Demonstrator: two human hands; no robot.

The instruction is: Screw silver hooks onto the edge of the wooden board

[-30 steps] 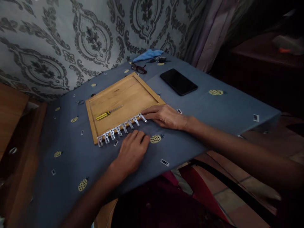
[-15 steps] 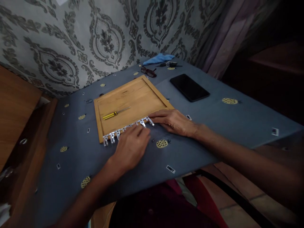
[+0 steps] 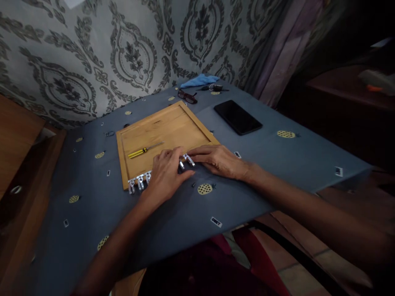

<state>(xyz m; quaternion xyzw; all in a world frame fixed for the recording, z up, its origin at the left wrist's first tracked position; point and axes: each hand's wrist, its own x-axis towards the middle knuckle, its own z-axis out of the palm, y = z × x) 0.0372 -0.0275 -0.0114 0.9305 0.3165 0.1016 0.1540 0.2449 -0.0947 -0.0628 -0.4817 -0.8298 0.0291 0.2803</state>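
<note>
A silvery metal hook rail (image 3: 140, 177) with several hooks lies along the near edge of a framed wooden board (image 3: 173, 129). My left hand (image 3: 165, 172) lies over the middle of the rail, its fingers bent across it and its thumb stretched apart to the right. Part of the rail is hidden beneath that hand. At the rail's right end, my right hand (image 3: 220, 161) has its fingertips pressed together against the last hook. On the board's left part rests a screwdriver (image 3: 138, 153) with a yellow and black handle, touched by neither hand.
A black tablet or large phone (image 3: 237, 116) lies right of the board. Behind it are glasses (image 3: 187, 96), keys with a dark fob (image 3: 216, 87) and a blue cloth (image 3: 200, 80). A tiny dark piece (image 3: 193, 185) sits near my left thumb. The patterned wall (image 3: 132, 53) borders the table.
My left hand has moved up and left over the rail, and its thumb has spread from the fingers. The right hand stays at the rail's end. The view has shifted slightly.
</note>
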